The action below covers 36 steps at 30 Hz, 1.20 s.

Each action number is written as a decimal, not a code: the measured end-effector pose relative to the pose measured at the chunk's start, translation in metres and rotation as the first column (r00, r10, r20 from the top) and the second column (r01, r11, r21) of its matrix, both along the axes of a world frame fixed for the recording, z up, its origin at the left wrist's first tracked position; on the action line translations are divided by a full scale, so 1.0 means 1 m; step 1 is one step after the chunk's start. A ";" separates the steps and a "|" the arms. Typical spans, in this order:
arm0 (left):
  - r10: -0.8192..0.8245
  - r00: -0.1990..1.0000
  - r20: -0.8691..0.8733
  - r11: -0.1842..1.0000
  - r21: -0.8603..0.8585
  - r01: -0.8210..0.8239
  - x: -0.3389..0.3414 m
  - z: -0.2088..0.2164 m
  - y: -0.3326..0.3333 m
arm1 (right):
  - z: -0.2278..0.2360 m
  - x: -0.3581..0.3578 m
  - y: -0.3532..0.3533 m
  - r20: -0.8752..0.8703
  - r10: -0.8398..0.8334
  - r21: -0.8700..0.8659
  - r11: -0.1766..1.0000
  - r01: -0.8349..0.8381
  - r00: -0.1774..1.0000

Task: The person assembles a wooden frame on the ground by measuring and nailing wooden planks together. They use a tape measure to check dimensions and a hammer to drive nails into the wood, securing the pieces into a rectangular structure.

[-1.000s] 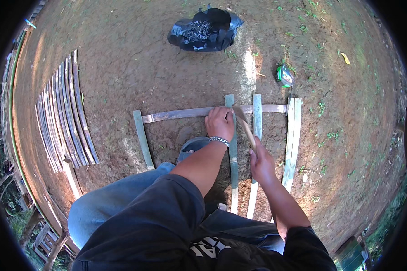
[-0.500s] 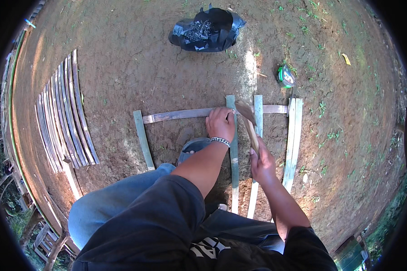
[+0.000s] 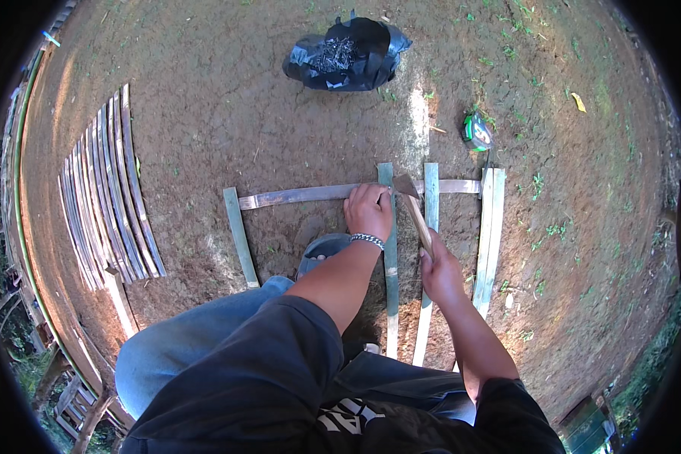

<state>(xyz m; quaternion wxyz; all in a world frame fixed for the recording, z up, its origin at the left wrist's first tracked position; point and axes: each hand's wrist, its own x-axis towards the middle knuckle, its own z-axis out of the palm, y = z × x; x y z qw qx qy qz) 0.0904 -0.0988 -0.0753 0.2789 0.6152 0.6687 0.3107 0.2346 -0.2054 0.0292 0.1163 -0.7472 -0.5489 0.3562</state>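
My left hand (image 3: 369,209) is closed with its fingertips at the crossing of a greenish upright slat (image 3: 391,280) and a long brownish cross strip (image 3: 303,194). Whatever is pinched there is too small to make out. In my right hand (image 3: 443,274) is the wooden handle of a hatchet (image 3: 416,218), a short tool with a brown wedge-shaped head. That head hovers just right of my left fingertips, over the cross strip. Another slat (image 3: 431,197) lies to the right, a paired pale slat (image 3: 490,234) at the strip's right end, and a greenish slat (image 3: 239,236) at its left end.
Several narrow strips (image 3: 110,189) lie side by side at the left. A black plastic bag (image 3: 367,57) with small metal pieces, apparently nails, sits at the far side. A green and black tape measure (image 3: 477,132) rests on the dirt ground (image 3: 227,113) beyond the slats.
The hatchet's head has tilted and shifted slightly left, closer to my left fingertips. My left hand stays at the crossing; the whole scene has shifted slightly in view.
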 end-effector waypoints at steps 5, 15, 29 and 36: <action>-0.007 1.000 -0.002 1.000 -0.013 0.007 0.002 0.002 0.000 | -0.010 -0.001 -0.006 -0.061 0.018 0.226 0.974 -0.004 0.998; -0.043 0.999 0.028 0.999 -0.023 0.044 -0.007 0.000 0.000 | 0.003 0.000 0.001 -0.072 -0.083 0.059 0.994 0.088 0.994; -0.446 0.811 -0.378 0.805 -0.566 0.179 -0.022 0.044 0.009 | 0.009 -0.005 -0.013 -0.034 -0.033 0.067 0.997 0.036 0.999; -0.489 0.793 -0.363 0.767 -0.611 0.194 -0.020 0.042 0.011 | -0.010 -0.001 -0.008 0.056 0.053 0.137 0.989 -0.061 0.997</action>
